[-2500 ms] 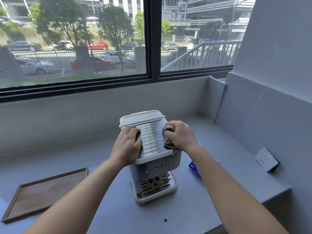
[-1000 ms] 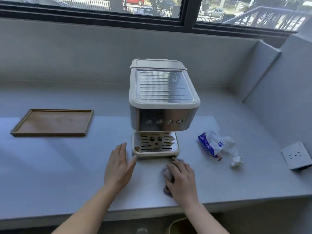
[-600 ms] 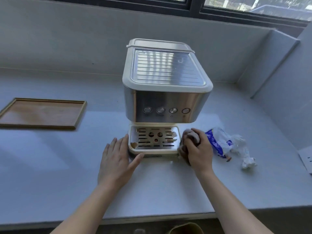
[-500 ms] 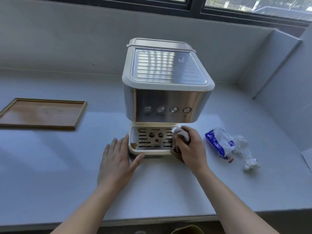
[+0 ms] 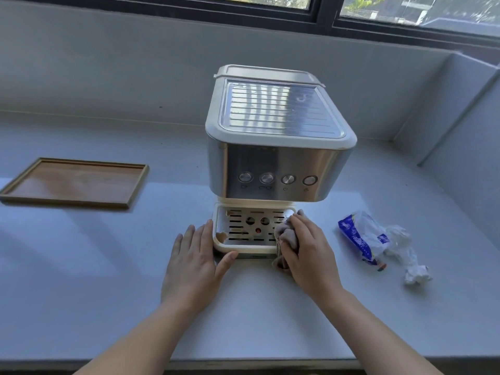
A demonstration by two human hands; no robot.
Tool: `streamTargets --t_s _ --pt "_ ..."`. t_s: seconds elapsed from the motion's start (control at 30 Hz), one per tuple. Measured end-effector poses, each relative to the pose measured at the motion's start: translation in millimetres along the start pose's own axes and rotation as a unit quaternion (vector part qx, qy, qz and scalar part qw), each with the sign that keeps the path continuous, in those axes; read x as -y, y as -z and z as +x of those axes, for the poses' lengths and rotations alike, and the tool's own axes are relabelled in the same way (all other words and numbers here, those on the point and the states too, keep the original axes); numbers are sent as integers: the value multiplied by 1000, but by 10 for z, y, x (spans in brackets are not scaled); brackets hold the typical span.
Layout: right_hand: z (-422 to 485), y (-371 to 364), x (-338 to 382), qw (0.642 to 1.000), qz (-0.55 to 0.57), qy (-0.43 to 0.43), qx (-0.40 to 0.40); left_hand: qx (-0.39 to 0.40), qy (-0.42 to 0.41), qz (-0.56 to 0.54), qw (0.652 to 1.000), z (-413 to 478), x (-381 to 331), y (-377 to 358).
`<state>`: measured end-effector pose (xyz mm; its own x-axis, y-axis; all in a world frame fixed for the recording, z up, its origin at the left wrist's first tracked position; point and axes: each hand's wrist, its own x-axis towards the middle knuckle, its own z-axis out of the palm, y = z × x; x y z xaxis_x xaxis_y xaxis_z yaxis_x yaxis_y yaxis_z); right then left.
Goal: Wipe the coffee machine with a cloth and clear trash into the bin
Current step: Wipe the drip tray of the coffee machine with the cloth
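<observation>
A cream and steel coffee machine (image 5: pixel 278 147) stands on the grey counter (image 5: pixel 81 266), its slotted drip tray (image 5: pixel 243 231) facing me with a brown stain in the left corner. My right hand (image 5: pixel 305 253) is shut on a crumpled grey-pink cloth (image 5: pixel 286 236) and presses it on the tray's right side. Flat on the counter, my left hand (image 5: pixel 194 261) rests against the tray's left front corner, thumb touching its front edge. Trash lies to the right: a blue and white plastic wrapper (image 5: pixel 362 239) and crumpled white paper (image 5: pixel 411 263). No bin is in view.
A wooden tray (image 5: pixel 73 182) lies on the counter at the left. A grey wall rises behind the machine and a side wall (image 5: pixel 465 125) closes the right end. The counter's front edge (image 5: pixel 243 361) runs along the bottom.
Both hands came down from the machine's top to the counter. The right hand with the cloth then moved from the counter up onto the right side of the drip tray.
</observation>
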<state>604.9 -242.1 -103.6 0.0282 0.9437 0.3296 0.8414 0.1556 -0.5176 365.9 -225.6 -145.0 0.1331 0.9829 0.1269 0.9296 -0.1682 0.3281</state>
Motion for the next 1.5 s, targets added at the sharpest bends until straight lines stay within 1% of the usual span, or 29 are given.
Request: streamTargets --t_s 0.1,0.17,0.23,0.3,0.33,0.43,0.47,0.6,0.7,0.77,0.8,0.83,0.93,0.97,1.0,1.07,1.1,1.13,1.23,1.3,1.37,1.43,1.47,1.5 --pt "-53 46 -49 999 -15 33 20 -4 0 -2 1000 3 -2 3" --pt "133 100 -36 999 -26 7 45 -7 -1 -6 1000 -3 -3 0" --pt "366 74 28 996 -65 -15 59 -8 -1 -6 1000 -6 9 -5" --pt "447 20 126 993 -103 1 52 -7 -2 -5 1000 -5 18 -13" --pt "418 7 153 992 -112 23 51 -6 -2 -6 1000 -4 20 -17" --pt "213 87 90 985 -98 112 83 -9 0 -6 1000 -3 17 -21" --pt "206 127 45 984 -93 119 90 -11 -1 -5 1000 0 15 -25" --pt "408 49 81 992 -102 44 66 -11 -1 -5 1000 -3 8 -33" --pt "318 -81 214 990 -107 76 54 -12 -1 -2 1000 -4 3 -21" --pt "221 -32 136 986 -90 115 76 -14 0 1 1000 -1 1 -15" --pt "228 18 71 986 -82 116 87 -15 0 2 1000 -1 2 -15" --pt "264 56 8 989 -72 99 84 -15 -1 0 1000 -3 6 -19" --pt "332 24 13 999 -39 -14 29 -16 -2 -6 1000 6 15 -27" --pt "318 -32 75 999 -44 -22 13 -17 -3 -6 1000 9 15 -31" --pt "290 -82 122 999 -53 -3 6 -18 -3 -6 1000 9 16 -32" --pt "216 -118 110 996 -60 67 15 -20 -5 -8 1000 10 19 -33" --pt "200 -86 61 994 -58 84 26 -20 -7 -9 1000 10 18 -30" --pt "204 -37 10 995 -52 74 34 -19 -7 -11 1000 8 19 -24" --pt "282 57 -78 999 -31 -9 21 -17 -11 -16 1000 4 21 -12" --pt "350 68 -48 998 -47 -19 20 -16 -12 -14 1000 1 23 -7" --pt "436 98 -2 998 -58 -22 -1 -15 -11 -14 1000 3 17 0" --pt "510 110 44 997 -16 -53 -51 -13 -10 -14 1000 6 16 2" --pt "518 92 71 996 15 -61 -67 -10 -11 -14 1000 5 13 5" --pt "500 53 102 996 23 -51 -66 -11 -12 -15 1000 3 10 7"
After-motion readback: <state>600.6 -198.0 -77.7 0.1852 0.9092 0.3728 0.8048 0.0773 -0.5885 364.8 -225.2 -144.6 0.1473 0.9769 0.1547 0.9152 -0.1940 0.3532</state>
